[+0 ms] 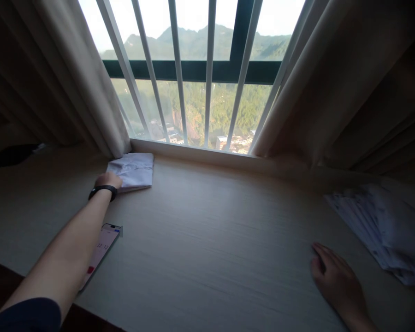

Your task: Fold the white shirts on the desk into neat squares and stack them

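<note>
pale tabletop (pixel 214 240), folded white cloth (pixel 138 171), left edge at curled left fingers (pixel 116 179), grip unclear

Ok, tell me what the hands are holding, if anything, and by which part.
The left hand is at the near left corner of the folded white item; whether it grips there cannot be told. The right hand holds nothing visible.
</note>
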`<state>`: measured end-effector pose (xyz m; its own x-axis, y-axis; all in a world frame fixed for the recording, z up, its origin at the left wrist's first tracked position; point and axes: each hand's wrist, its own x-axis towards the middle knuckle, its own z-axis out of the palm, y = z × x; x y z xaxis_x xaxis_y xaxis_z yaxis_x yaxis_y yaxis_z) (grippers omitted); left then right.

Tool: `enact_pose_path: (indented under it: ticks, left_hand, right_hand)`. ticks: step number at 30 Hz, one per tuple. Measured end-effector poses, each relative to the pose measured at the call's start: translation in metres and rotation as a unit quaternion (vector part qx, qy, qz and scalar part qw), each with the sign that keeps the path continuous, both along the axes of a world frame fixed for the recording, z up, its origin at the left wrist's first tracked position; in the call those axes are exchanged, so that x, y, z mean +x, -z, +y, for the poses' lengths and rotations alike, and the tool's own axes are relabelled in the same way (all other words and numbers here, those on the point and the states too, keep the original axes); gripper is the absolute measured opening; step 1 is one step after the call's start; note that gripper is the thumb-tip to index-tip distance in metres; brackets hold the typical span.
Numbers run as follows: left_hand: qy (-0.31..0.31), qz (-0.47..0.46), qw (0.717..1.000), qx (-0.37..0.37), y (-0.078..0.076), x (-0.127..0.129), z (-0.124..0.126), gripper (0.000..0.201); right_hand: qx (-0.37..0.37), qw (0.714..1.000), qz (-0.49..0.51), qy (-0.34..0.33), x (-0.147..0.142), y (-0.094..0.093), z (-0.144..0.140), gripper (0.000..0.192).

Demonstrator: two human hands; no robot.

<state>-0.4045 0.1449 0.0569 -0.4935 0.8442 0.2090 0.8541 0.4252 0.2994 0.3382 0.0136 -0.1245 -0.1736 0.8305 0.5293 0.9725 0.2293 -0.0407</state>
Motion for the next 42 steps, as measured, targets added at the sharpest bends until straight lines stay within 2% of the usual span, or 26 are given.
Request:
enact_pose_path:
  ticks: [2, 4, 6, 8, 10, 12, 13, 14, 15, 16, 17, 18, 19, 22, 24, 26, 27, 29, 30, 32, 35, 37, 39, 41, 42]
  left_hand:
    - [-0.031, 0.031, 0.999, 0.02, -0.035, 0.018, 0.002, 0.021]
    - [-0.022, 0.067, 0.995, 0.068, -0.084, 0.051, 0.003, 0.018]
    - [0.038, 0.095, 0.98, 0.168, -0.143, 0.096, -0.001, 0.017]
    - [0.105, 0.018, 0.96, 0.257, -0.204, 0.144, -0.012, 0.025]
    - [0.18, -0.054, 0.942, 0.277, -0.256, 0.183, -0.026, 0.038]
    - [0.23, -0.037, 0.94, 0.25, -0.29, 0.203, -0.042, 0.046]
    - [0.233, -0.013, 0.944, 0.233, -0.298, 0.206, -0.05, 0.047]
    - [0.225, 0.015, 0.951, 0.21, -0.298, 0.205, -0.057, 0.046]
    - [0.209, 0.043, 0.961, 0.178, -0.291, 0.202, -0.065, 0.044]
    - [0.192, 0.068, 0.969, 0.139, -0.277, 0.198, -0.072, 0.041]
    - [0.179, 0.086, 0.976, 0.085, -0.257, 0.195, -0.079, 0.036]
    - [0.178, 0.094, 0.979, 0.012, -0.233, 0.193, -0.087, 0.032]
    - [0.192, 0.089, 0.977, -0.027, -0.205, 0.194, -0.094, 0.029]
    - [0.219, 0.076, 0.966, -0.114, -0.12, 0.204, -0.117, 0.016]
    - [0.241, 0.071, 0.955, -0.158, -0.072, 0.213, -0.128, 0.018]
    - [0.252, 0.071, 0.945, -0.197, -0.038, 0.22, -0.135, 0.02]
    - [0.254, 0.073, 0.941, -0.212, -0.026, 0.221, -0.137, 0.018]
    - [0.254, 0.081, 0.937, -0.228, -0.013, 0.222, -0.138, 0.01]
    - [0.253, 0.085, 0.937, -0.226, -0.011, 0.222, -0.138, 0.006]
    - [0.252, 0.096, 0.941, -0.205, -0.017, 0.223, -0.135, 0.008]
    - [0.245, 0.115, 0.953, -0.139, -0.049, 0.233, -0.129, 0.02]
    - [0.244, 0.122, 0.96, -0.055, -0.084, 0.247, -0.127, 0.026]
    - [0.272, 0.106, 0.952, 0.086, -0.126, 0.268, -0.128, 0.024]
    - [0.318, 0.076, 0.928, 0.18, -0.17, 0.295, -0.136, 0.021]
    - [0.339, 0.056, 0.914, 0.216, -0.192, 0.31, -0.144, 0.021]
  right_hand:
    - [0.008, 1.0, 0.001, -0.001, 0.0, 0.001, 0.0, 0.043]
    - [0.016, 1.0, 0.003, -0.004, 0.002, 0.004, 0.001, 0.043]
    - [0.018, 1.0, 0.006, -0.006, 0.004, 0.008, 0.002, 0.042]
    - [0.012, 1.0, 0.008, 0.003, 0.005, 0.011, 0.003, 0.042]
    - [-0.002, 1.0, 0.01, 0.02, 0.003, 0.011, 0.004, 0.043]
    - [-0.024, 0.999, 0.016, 0.033, -0.002, 0.007, 0.001, 0.047]
    - [-0.039, 0.998, 0.021, 0.035, -0.006, 0.004, -0.002, 0.049]
    - [-0.057, 0.997, 0.023, 0.038, -0.009, 0.002, -0.006, 0.051]
    - [-0.078, 0.996, 0.025, 0.047, -0.014, -0.001, -0.011, 0.053]
    - [-0.099, 0.993, 0.027, 0.059, -0.018, -0.002, -0.017, 0.054]
    - [-0.119, 0.99, 0.027, 0.072, -0.023, -0.004, -0.024, 0.055]
    - [-0.136, 0.987, 0.028, 0.084, -0.028, -0.005, -0.031, 0.055]
    - [-0.147, 0.984, 0.029, 0.092, -0.032, -0.005, -0.037, 0.054]
    - [-0.153, 0.982, 0.036, 0.1, -0.041, -0.005, -0.052, 0.054]
    - [-0.146, 0.983, 0.047, 0.102, -0.044, -0.005, -0.056, 0.053]
    - [-0.139, 0.982, 0.057, 0.11, -0.044, -0.005, -0.055, 0.052]
    - [-0.136, 0.982, 0.059, 0.114, -0.045, -0.005, -0.054, 0.051]
    - [-0.131, 0.982, 0.062, 0.12, -0.045, -0.005, -0.053, 0.05]
    - [-0.129, 0.982, 0.062, 0.121, -0.045, -0.006, -0.052, 0.05]
    - [-0.13, 0.982, 0.067, 0.119, -0.046, -0.007, -0.054, 0.049]
    - [-0.141, 0.979, 0.088, 0.115, -0.047, -0.017, -0.057, 0.049]
    - [-0.176, 0.969, 0.126, 0.118, -0.05, -0.033, -0.057, 0.049]
    - [-0.252, 0.944, 0.181, 0.112, -0.06, -0.062, -0.057, 0.045]
    - [-0.329, 0.907, 0.25, 0.077, -0.08, -0.104, -0.059, 0.038]
    - [-0.342, 0.896, 0.281, 0.046, -0.093, -0.131, -0.062, 0.037]
